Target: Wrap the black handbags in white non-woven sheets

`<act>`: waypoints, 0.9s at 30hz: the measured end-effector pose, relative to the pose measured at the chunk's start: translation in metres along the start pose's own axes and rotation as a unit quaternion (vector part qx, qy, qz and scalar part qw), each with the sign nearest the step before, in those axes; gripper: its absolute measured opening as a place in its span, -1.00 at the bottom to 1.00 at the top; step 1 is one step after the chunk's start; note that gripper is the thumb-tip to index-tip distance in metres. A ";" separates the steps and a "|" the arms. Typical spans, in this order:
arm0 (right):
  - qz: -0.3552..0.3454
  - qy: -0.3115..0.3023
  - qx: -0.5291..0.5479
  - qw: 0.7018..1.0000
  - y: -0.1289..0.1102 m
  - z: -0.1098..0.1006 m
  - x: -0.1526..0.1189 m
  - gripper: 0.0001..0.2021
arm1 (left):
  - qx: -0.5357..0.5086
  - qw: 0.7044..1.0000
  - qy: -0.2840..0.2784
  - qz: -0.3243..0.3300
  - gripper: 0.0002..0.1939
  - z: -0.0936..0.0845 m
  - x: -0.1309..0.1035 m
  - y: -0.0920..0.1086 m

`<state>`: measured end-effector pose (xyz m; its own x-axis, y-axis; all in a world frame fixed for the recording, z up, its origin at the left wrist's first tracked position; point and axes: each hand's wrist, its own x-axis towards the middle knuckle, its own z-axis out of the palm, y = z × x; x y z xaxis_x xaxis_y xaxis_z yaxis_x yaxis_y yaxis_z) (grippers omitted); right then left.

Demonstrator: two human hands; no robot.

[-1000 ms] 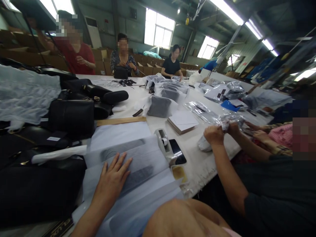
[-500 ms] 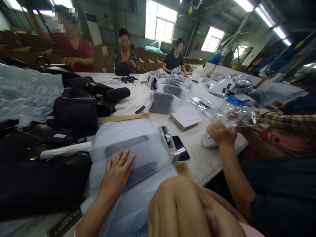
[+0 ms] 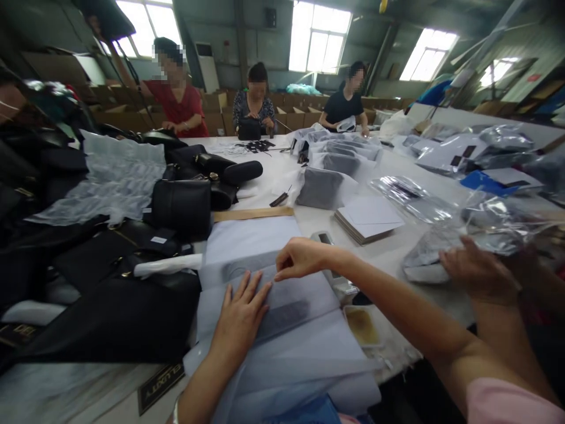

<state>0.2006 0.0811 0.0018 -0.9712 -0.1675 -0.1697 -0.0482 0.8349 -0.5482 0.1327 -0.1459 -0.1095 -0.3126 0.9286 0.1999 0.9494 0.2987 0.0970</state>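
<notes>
Two hands on the tissue (image 3: 282, 306), which lies on the table edge beside black bags (image 3: 132, 306): left hand (image 3: 241, 318) pressed flat, fingers spread; right hand (image 3: 300, 259) curled, fingertips seemingly pinching the sheet's upper fold, though that grip is hard to make out.

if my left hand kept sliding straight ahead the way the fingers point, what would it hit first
Probably your own right hand. The left hand lies flat on the tissue paper, fingers pointing up and right, where the right hand pinches the sheet's edge just ahead. Depth is hard to judge; it may pass slightly left.
</notes>
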 end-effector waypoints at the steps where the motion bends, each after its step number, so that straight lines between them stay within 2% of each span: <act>1: 0.010 -0.013 -0.055 0.998 0.005 0.000 0.008 -0.76 | 0.002 1.000 0.001 0.001 -0.52 0.000 0.000 0.000; 6: 0.033 -0.071 -0.252 0.965 0.007 0.000 0.033 -0.77 | 0.011 1.000 0.006 -0.005 -0.48 0.001 -0.001 0.001; 13: 0.043 -0.063 -0.315 0.946 0.000 0.003 0.040 -0.75 | -0.004 1.000 -0.001 -0.009 -0.49 0.003 0.001 0.001; 15: 0.056 -0.052 -0.320 0.944 0.003 0.002 0.040 -0.67 | -0.009 1.000 0.001 -0.011 -0.50 0.002 0.001 0.001; 17: 0.089 -0.021 -0.313 0.945 0.012 0.001 0.039 -0.53 | -0.012 1.000 -0.003 -0.012 -0.50 0.001 0.001 0.002; 19: 0.150 0.041 -0.274 0.949 0.025 0.000 0.033 -0.45 | -0.013 1.000 -0.009 -0.013 -0.50 -0.001 0.001 0.002; 21: 0.217 0.117 -0.225 0.943 0.039 0.001 0.021 -0.53 | -0.010 1.000 -0.012 -0.013 -0.51 -0.002 0.000 0.003; 24: 0.284 0.209 -0.196 0.915 0.054 0.010 -0.016 -0.73 | -0.007 1.000 -0.006 -0.013 -0.52 -0.001 -0.001 0.003; 27: 0.316 0.308 -0.169 0.881 0.063 0.033 -0.067 -0.68 | -0.009 1.000 -0.001 -0.013 -0.52 0.001 -0.001 0.002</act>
<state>0.2700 0.1274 -0.0481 -0.7661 0.6169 0.1804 0.5823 0.7850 -0.2117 0.1350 -0.1459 -0.1108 -0.3379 0.9207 0.1954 0.9399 0.3193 0.1207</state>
